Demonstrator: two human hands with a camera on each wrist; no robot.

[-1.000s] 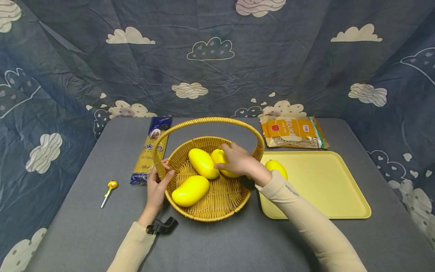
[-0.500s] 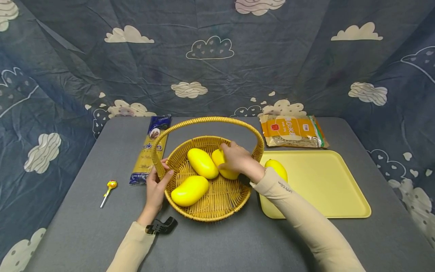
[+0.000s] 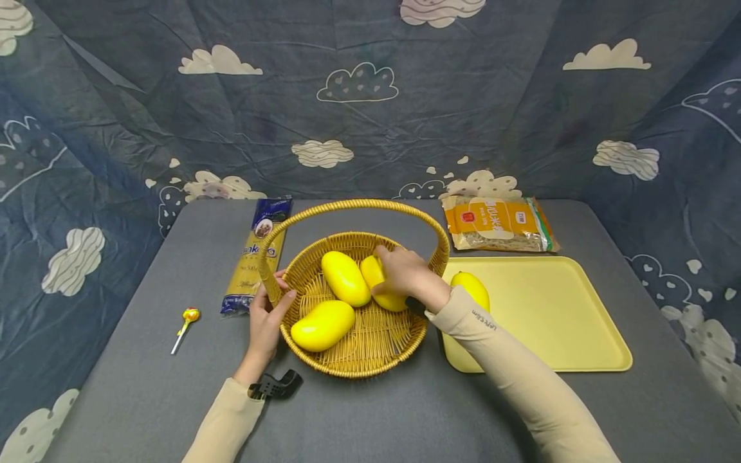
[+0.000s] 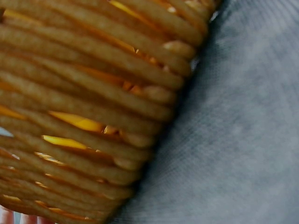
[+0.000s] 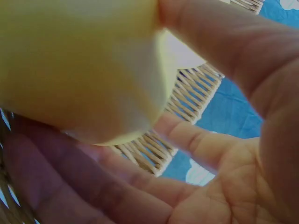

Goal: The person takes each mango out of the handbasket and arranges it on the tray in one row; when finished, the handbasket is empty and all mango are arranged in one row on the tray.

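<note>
A round wicker basket (image 3: 370,347) with a tall arched handle stands mid-table. Two yellow mangoes lie in it, one at the back (image 3: 345,278) and another at the front left (image 3: 323,326). My right hand (image 3: 408,273) reaches under the handle and grips a third mango (image 3: 375,273) on the basket's right side. In the right wrist view, thumb and fingers curl round that mango (image 5: 79,70). My left hand (image 3: 267,325) holds the basket's left rim at the handle's foot. The left wrist view shows mostly woven basket wall (image 4: 84,93), with fingertips at the lower left corner.
A yellow tray (image 3: 556,315) sits right of the basket, a yellow fruit (image 3: 471,287) on its left side partly behind the right sleeve. Behind the tray lies an orange food packet (image 3: 498,224). To the left are a blue-and-yellow packet (image 3: 255,257) and a lollipop (image 3: 186,328).
The mango under my right hand has shifted slightly toward the front of the basket, and the back mango has turned a little. My right wrist moved slightly left; the left hand stays put.
</note>
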